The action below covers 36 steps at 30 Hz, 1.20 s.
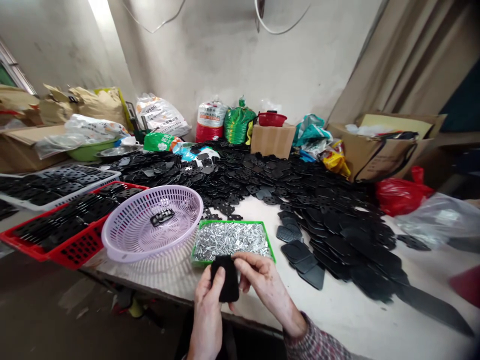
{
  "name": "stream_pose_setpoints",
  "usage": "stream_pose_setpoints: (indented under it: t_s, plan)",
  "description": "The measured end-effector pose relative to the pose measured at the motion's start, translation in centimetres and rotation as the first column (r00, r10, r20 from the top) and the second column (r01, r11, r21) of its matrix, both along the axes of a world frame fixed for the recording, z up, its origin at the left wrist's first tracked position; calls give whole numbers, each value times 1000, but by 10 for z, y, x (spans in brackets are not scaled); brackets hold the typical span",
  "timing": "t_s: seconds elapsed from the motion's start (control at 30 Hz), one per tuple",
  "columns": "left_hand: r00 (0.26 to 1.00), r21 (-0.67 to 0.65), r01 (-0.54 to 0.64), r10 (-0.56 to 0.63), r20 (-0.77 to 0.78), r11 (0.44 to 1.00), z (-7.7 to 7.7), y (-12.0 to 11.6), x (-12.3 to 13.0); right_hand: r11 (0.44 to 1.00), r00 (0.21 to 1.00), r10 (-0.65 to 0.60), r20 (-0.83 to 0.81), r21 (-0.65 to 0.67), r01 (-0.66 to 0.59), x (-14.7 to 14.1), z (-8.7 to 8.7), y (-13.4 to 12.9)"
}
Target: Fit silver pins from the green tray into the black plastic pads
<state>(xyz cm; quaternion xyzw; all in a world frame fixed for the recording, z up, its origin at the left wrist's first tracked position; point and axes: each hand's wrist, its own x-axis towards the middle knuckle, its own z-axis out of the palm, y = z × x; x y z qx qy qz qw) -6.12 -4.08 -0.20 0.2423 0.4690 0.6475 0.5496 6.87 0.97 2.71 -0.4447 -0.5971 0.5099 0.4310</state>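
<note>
My left hand (207, 312) grips a flat black plate (225, 284) with rounded corners, thumb across its face. My right hand (265, 282) is closed in a pinch at the plate's upper right corner; whatever sits between those fingertips is too small to make out. Just beyond both hands lies a green tray (268, 242) heaped with small silver metal pieces (232, 239). To its left stands a lilac plastic basket (122, 254), with a black part with silver pieces on it (162, 217) at the bottom.
Loose black plates (330, 225) spread in a large pile across the back and right. A red basket (77, 250) and a white tray (45, 202) hold black parts at left. Behind are sacks (210, 122) and a cardboard box (273, 140). The table's front edge runs close to me.
</note>
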Motion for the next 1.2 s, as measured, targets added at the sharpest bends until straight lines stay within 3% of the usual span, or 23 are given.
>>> stream_pose_setpoints:
  t_s: [0.1, 0.17, 0.27, 0.43, 0.6, 0.7, 0.87, 1.0, 1.13, 1.2]
  plan:
    - [990, -30, -103, 105, 91, 994, 1, 4, -9, 965, 943, -111, 312, 260, 28, 13, 3, 24]
    - [986, -57, -128, 133, 98, 990, -3, 6, -9, 925, 815, -145, 561, 370, -90, 17, 5, 40]
    - [989, -92, -9, 22, 144, 996, -18, 15, -4, 909, 650, -111, 752, 340, -239, 10, 3, 61]
    - [992, -33, -86, 89, 94, 996, -38, 32, -10, 906, 539, 10, 842, 221, -361, -6, -8, 74]
    - [991, 26, 6, -10, 131, 1000, -24, 24, -14, 880, 547, 22, 837, 244, -408, -5, -8, 69]
    - [987, 15, -30, 28, 161, 999, -10, 16, -11, 888, 537, -7, 843, 252, -385, -5, -6, 67]
    - [987, -10, -30, 31, 155, 1000, 4, 6, -12, 897, 680, -97, 727, 359, -256, 4, -7, 72]
    - [990, -7, -3, 4, 144, 1000, 3, 6, -10, 915, 713, -134, 688, 362, -178, 14, -6, 72]
    - [995, 2, 32, -32, 92, 999, 3, 10, -3, 927, 885, -73, 460, 359, -111, 19, -6, 71]
    - [997, 3, 44, -44, 70, 999, 4, 13, 2, 941, 924, -68, 376, 333, -66, 21, -8, 73]
